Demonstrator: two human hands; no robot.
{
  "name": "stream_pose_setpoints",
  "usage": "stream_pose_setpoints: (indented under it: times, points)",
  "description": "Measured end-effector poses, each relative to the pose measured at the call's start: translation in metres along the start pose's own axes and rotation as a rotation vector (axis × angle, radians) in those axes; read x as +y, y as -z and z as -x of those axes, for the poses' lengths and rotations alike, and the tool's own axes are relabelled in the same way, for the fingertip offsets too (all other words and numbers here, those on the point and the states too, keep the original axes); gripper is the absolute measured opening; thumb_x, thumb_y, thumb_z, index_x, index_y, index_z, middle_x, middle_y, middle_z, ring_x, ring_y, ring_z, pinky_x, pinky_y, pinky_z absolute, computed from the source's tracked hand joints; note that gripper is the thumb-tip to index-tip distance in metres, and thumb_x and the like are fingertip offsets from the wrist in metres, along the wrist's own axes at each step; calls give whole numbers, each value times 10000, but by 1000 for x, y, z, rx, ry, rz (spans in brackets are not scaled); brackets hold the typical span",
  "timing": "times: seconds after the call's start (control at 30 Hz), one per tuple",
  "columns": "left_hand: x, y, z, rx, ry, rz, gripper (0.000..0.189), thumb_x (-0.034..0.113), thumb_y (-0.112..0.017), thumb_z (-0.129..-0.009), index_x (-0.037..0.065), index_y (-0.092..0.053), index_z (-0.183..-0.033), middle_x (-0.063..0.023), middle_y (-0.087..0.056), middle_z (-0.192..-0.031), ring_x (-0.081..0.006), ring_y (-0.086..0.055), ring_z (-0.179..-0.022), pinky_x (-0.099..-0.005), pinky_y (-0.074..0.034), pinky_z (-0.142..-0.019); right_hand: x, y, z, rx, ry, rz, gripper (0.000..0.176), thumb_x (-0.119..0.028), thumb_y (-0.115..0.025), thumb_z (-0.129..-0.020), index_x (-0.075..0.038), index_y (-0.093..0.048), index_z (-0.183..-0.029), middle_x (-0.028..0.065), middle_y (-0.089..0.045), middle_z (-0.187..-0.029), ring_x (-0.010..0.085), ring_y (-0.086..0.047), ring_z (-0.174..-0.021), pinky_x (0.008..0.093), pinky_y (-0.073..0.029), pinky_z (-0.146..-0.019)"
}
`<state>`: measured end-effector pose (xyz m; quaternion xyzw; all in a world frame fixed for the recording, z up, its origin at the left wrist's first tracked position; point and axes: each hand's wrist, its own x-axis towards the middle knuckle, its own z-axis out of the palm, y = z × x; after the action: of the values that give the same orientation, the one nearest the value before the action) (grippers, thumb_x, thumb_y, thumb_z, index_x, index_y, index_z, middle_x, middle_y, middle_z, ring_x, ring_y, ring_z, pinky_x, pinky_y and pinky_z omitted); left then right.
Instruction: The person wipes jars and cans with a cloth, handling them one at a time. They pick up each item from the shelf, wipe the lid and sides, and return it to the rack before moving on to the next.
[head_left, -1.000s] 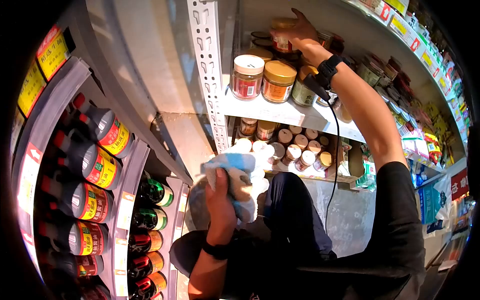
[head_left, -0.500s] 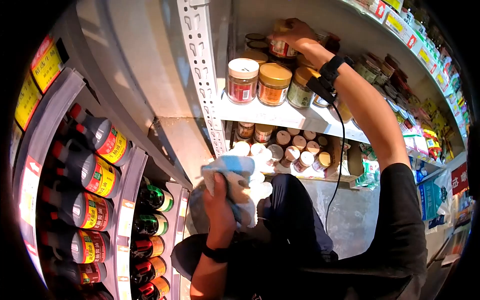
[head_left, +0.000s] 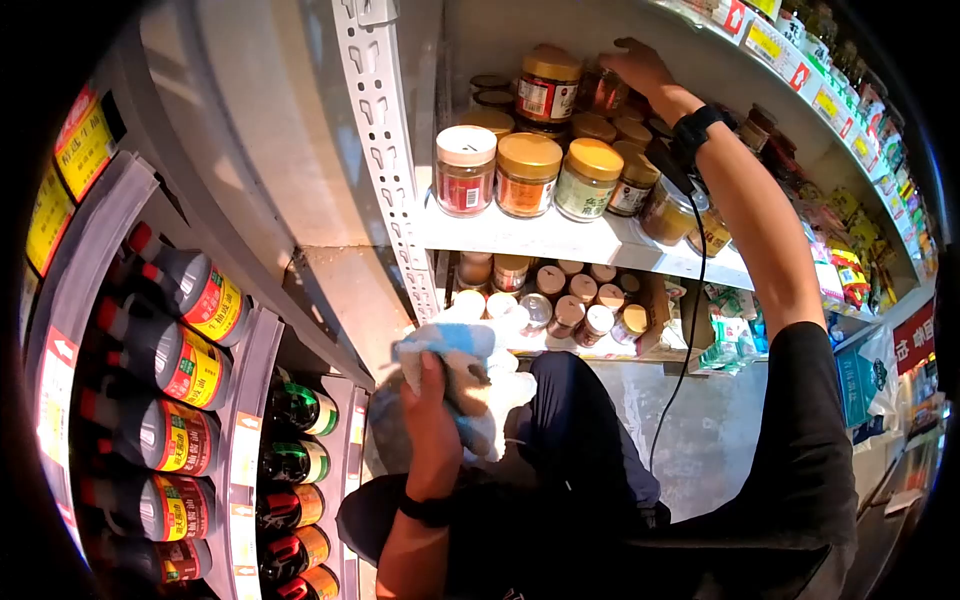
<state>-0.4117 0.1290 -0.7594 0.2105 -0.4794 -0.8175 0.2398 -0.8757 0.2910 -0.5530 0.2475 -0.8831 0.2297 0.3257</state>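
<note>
A blue, white and tan towel (head_left: 465, 375) is bunched in my left hand (head_left: 432, 425), whose fingers are wrapped round it in front of my knee. My right hand (head_left: 642, 70) reaches to the back of the upper shelf and grips the top of a glass jar (head_left: 607, 95); its lid is hidden by my fingers. Just left of it, a gold-lidded jar (head_left: 548, 85) with a red and white label stands on top of other jars. At the shelf's front are a white-lidded jar (head_left: 465, 172), an orange-labelled jar (head_left: 528, 175) and a green-labelled jar (head_left: 586, 180).
Below, the lower shelf (head_left: 580, 345) carries several small capped jars beside an open carton (head_left: 675, 320). Soy sauce bottles (head_left: 180, 435) line the rack on my left. A white perforated post (head_left: 375, 130) stands between the racks. A black cable (head_left: 690, 340) hangs from my right wrist.
My right hand has let go of the gold-lidded jar on the stack and moved right to the jar beside it. My left hand keeps hold of the towel. The view has shifted slightly.
</note>
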Motion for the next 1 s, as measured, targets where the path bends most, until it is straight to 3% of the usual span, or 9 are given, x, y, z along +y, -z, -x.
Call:
stream_pose_setpoints:
  times: [0.1, 0.2, 0.37, 0.47, 0.6, 0.7, 0.77, 0.9, 1.0]
  points:
    - [0, 0, 2, 14, 11, -20, 460, 394, -513, -1025, 16, -511, -1286, -78, -627, -1123, -187, -617, -1014, -330, -497, -897, 1, -5, 3, -131, -67, 69, 757, -357, -757, -756, -1, -513, -1378, 233, -584, -1314, 308, -581, -1193, 359, -468, -979]
    - [2, 6, 4, -17, -30, -69, 465, 399, -518, -1023, 13, -517, -1283, -78, -630, -1123, -177, -614, -1015, -321, -496, -892, 10, -20, -2, -119, 50, 72, 672, -280, -716, -819, 8, -498, -1385, 228, -664, -1173, 285, -673, -1014, 364, -538, -860]
    - [2, 15, 5, -17, -48, -66, 451, 388, -519, -1024, 11, -537, -1272, -76, -632, -1130, -170, -604, -1015, -305, -479, -885, 20, -33, -29, -507, -131, -196, 389, -131, -643, -886, 48, -606, -1230, 160, -709, -728, 204, -659, -537, 336, -538, -479]
    - [13, 11, 12, 9, -12, -71, 441, 368, -508, -1030, -4, -537, -1265, -84, -633, -1128, -170, -608, -1015, -308, -479, -884, 8, -24, -22, -488, -229, -283, 251, -163, -649, -880, 57, -702, -988, 166, -699, -708, 228, -675, -583, 340, -538, -475]
    - [15, 8, 10, -44, -52, 87, 475, 371, -515, -1025, -23, -521, -1290, -102, -634, -1142, -188, -625, -1023, -324, -506, -884, 18, -13, -17, -227, -82, -147, 350, -270, -707, -849, 65, -701, -950, 173, -700, -733, 249, -677, -608, 342, -551, -524]
    - [7, 4, 2, 2, -9, 80, 486, 386, -529, -1016, -10, -511, -1298, -107, -629, -1146, -209, -629, -1022, -340, -514, -900, 20, 11, -28, -83, 38, 156, 609, -369, -788, -774, 88, -618, -1139, 179, -713, -816, 268, -695, -669, 338, -563, -605]
    - [-6, 1, -11, 16, 16, 157, 453, 339, -543, -1008, 1, -505, -1306, -113, -624, -1163, -226, -626, -1044, -365, -512, -923, -7, 56, -4, -155, -27, -250, 779, -405, -823, -732, 93, -535, -1257, 171, -718, -859, 259, -709, -717, 327, -563, -679]
    - [-13, -5, -20, -48, 138, 494, 390, 172, -564, -966, 34, -494, -1324, -124, -603, -1224, -267, -601, -1128, -446, -496, -988, -17, 87, 50, -159, 11, -487, 784, -377, -820, -745, 96, -510, -1287, 195, -694, -1041, 235, -709, -839, 325, -567, -717]
    - [-19, -12, -23, -161, 115, 501, 420, 124, -559, -934, 29, -482, -1336, -125, -586, -1265, -284, -573, -1191, -465, -483, -1011, -80, 109, 127, -126, 112, -563, 752, -338, -836, -721, -16, -545, -1335, 188, -654, -1165, 228, -640, -1057, 328, -496, -926]
